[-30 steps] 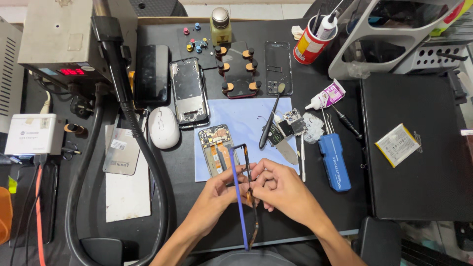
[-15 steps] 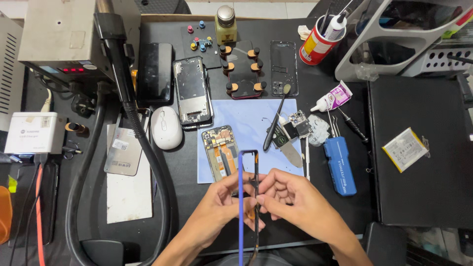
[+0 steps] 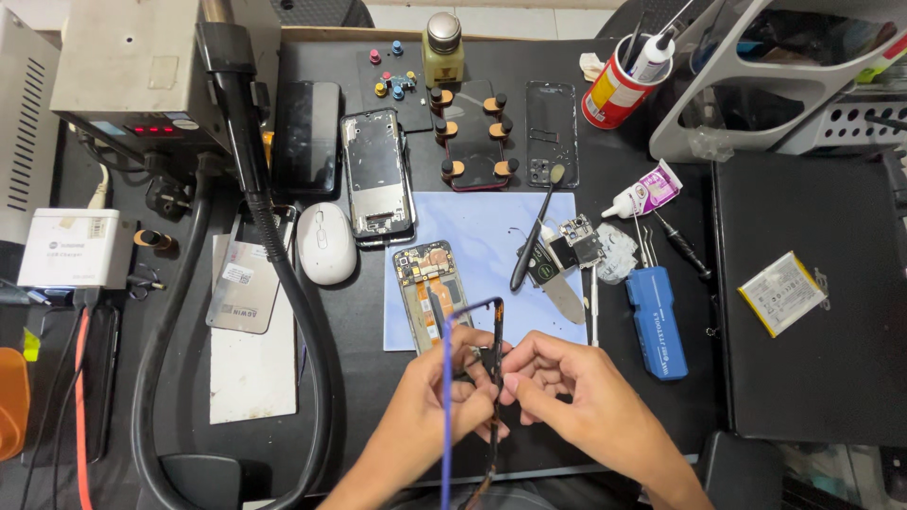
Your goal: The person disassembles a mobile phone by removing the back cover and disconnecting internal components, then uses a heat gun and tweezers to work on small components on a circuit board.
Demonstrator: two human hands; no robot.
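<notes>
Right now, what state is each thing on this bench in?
phone frame: held upright, edge-on, by both hands
left hand: gripping the frame
right hand: pinching the frame's edge
opened phone: flat, insides exposed
rework station: display lit
white mouse: idle

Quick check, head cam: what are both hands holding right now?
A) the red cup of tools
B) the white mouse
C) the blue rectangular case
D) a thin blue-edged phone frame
D: the left hand and right hand both pinch the thin blue-edged phone frame, raised above the light blue mat; the others lie untouched.
</notes>
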